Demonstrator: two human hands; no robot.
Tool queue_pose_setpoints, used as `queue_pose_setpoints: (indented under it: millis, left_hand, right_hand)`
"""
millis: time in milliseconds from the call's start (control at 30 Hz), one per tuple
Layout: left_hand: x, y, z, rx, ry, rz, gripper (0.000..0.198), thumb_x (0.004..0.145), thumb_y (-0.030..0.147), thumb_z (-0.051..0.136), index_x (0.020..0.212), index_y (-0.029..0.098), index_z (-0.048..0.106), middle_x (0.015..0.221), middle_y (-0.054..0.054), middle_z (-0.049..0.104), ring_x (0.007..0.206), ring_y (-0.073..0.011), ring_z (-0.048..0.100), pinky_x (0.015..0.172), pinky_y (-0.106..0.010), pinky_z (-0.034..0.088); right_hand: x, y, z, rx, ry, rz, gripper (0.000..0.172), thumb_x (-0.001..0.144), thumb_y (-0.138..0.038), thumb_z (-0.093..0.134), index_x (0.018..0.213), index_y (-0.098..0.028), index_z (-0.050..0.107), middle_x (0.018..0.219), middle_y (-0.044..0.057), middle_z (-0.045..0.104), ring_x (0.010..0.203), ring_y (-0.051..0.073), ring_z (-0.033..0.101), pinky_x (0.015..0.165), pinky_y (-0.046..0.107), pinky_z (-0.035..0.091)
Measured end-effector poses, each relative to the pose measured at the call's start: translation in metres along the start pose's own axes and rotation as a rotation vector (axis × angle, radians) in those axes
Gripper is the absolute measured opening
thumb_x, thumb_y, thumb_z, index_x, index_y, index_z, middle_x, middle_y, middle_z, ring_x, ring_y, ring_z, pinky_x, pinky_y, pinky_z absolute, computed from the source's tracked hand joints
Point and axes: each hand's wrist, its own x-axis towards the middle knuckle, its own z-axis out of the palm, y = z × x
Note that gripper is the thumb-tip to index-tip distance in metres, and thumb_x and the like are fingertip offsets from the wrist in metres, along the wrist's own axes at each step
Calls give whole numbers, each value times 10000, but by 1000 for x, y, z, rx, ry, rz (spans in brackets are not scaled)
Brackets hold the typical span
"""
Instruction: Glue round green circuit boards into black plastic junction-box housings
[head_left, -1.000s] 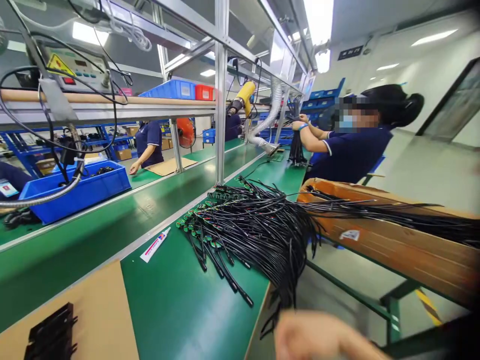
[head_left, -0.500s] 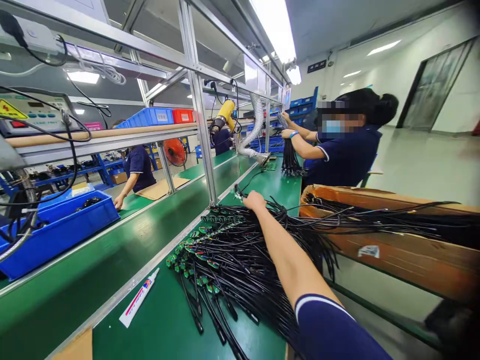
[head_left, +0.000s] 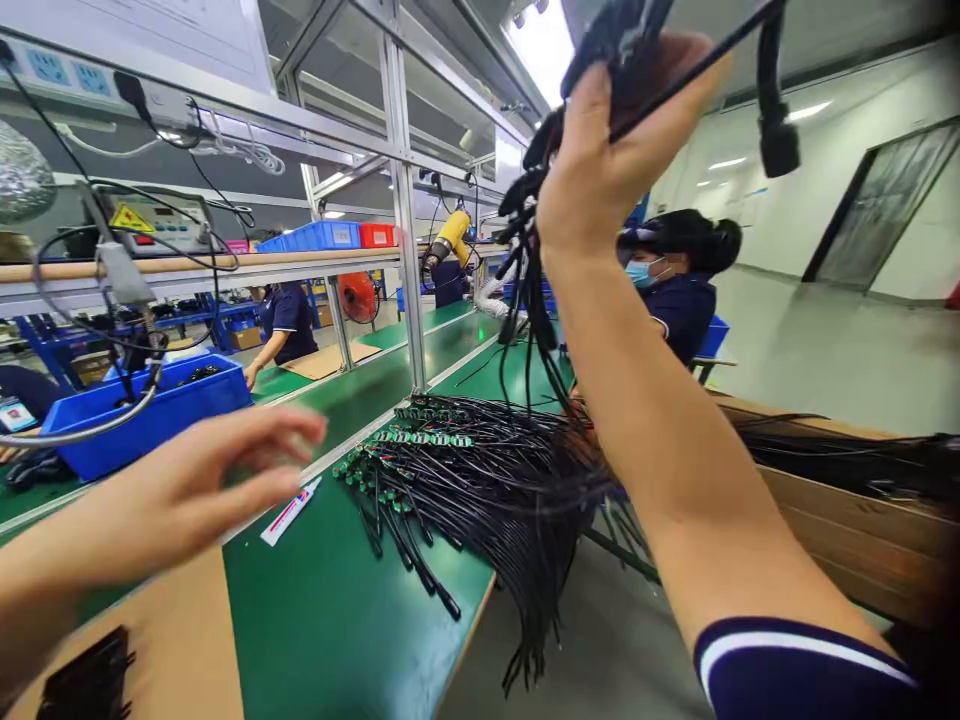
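Head view: the right hand (head_left: 600, 175) is up high, and its fingers are curled around a bunch of black cables (head_left: 534, 300). Many strands hang down by the wrist, so their long way runs up and down. One cable goes slanting across the palm, and a thick plug end (head_left: 780, 145) dangles on the far right.

The left hand (head_left: 195, 490) is low and a bit blurry. Its thumb and fingers are apart, with nothing between them, and they point to the right. From these fingers, the held bunch is up and to the right, well apart. The right hand is the near one, since it has the bunch in its grip.

Under the hanging strands is a big pile of black cables (head_left: 480, 480) on the green worktop (head_left: 322, 640). Small green boards (head_left: 424, 439) sit at its left end, and the other ends droop over the right edge. A white tube (head_left: 291, 514) lies near the left fingertips.
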Motion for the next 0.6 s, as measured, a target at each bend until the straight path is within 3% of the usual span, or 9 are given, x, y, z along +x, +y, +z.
queue_pose_setpoints:
  millis: [33, 67, 133, 200, 333, 433, 500, 533, 600]
  left_hand:
    - [15, 6, 12, 136, -108, -57, 494, 699, 59, 756, 1172, 110, 621, 1084, -128, 653, 888, -240, 668, 690, -288, 591]
    - [30, 11, 23, 168, -111, -33, 575, 691, 52, 754, 1234, 135, 586, 1153, -126, 625, 925, -243, 662, 742, -306, 586]
    - [52, 15, 41, 17, -35, 80, 629, 698, 79, 755, 1278, 192, 540, 1175, -98, 601, 912, -239, 674, 770, -359, 586]
    - [57, 12, 50, -138, -51, 57, 615, 710, 193, 784, 1268, 229, 528, 1118, -73, 615, 880, -248, 683, 750, -397, 594]
    - [27, -10, 42, -239, -108, -131, 586, 681, 381, 820, 1192, 268, 557, 1061, -50, 646, 891, -253, 673, 727, -380, 607]
    - [-5, -25, 27, -310, 16, -54, 425, 747, 430, 752, 1079, 221, 588, 1130, -79, 638, 997, -263, 641, 830, -399, 579]
    - [-21, -30, 19, -316, 56, -9, 368, 757, 396, 735, 1033, 217, 570, 1189, -88, 615, 1042, -275, 625, 891, -446, 543]
    - [-28, -30, 16, -316, 64, 12, 362, 737, 358, 745, 1013, 223, 555, 1204, -81, 605, 1056, -279, 620, 918, -473, 522]
    - [-40, -30, 13, -333, 88, 52, 397, 669, 279, 761, 984, 233, 523, 1216, -58, 589, 1093, -287, 602, 979, -525, 465]
  right_hand:
    - [-10, -21, 4, 74, -29, -48, 271, 902, -177, 481, 1068, -150, 267, 1123, 157, 477, 1053, 107, 539, 993, 242, 401]
    - [-26, -40, 7, 121, -66, -64, 287, 890, -195, 501, 1065, -159, 276, 1092, 134, 493, 1034, 117, 550, 1006, 268, 401]
    - [-73, -71, 7, 135, -231, -40, 264, 889, -261, 515, 1044, -190, 314, 1017, 76, 516, 982, 146, 574, 986, 339, 429]
    - [-131, -97, -2, 166, -392, 33, 255, 888, -306, 494, 1067, -206, 343, 1036, 79, 506, 986, 187, 568, 881, 380, 485]
    - [-216, -134, -39, 220, -592, 21, 429, 852, -369, 516, 1213, -194, 364, 1125, 128, 531, 1104, 261, 524, 936, 465, 443]
    - [-233, -147, -67, 321, -900, -112, 807, 743, -533, 629, 1396, -189, 303, 1391, 141, 429, 1367, 334, 272, 1110, 526, 257]
    - [-233, -143, -84, 447, -1044, -135, 947, 661, -636, 678, 1427, -210, 321, 1479, 112, 347, 1413, 348, 163, 1149, 520, 173]
    - [-235, -136, -91, 500, -1074, -83, 930, 658, -659, 672, 1417, -228, 352, 1495, 97, 327, 1411, 339, 177, 1151, 507, 176]
    - [-247, -116, -101, 511, -1056, 199, 800, 735, -644, 604, 1395, -249, 384, 1506, 84, 305, 1385, 301, 262, 1139, 473, 222]
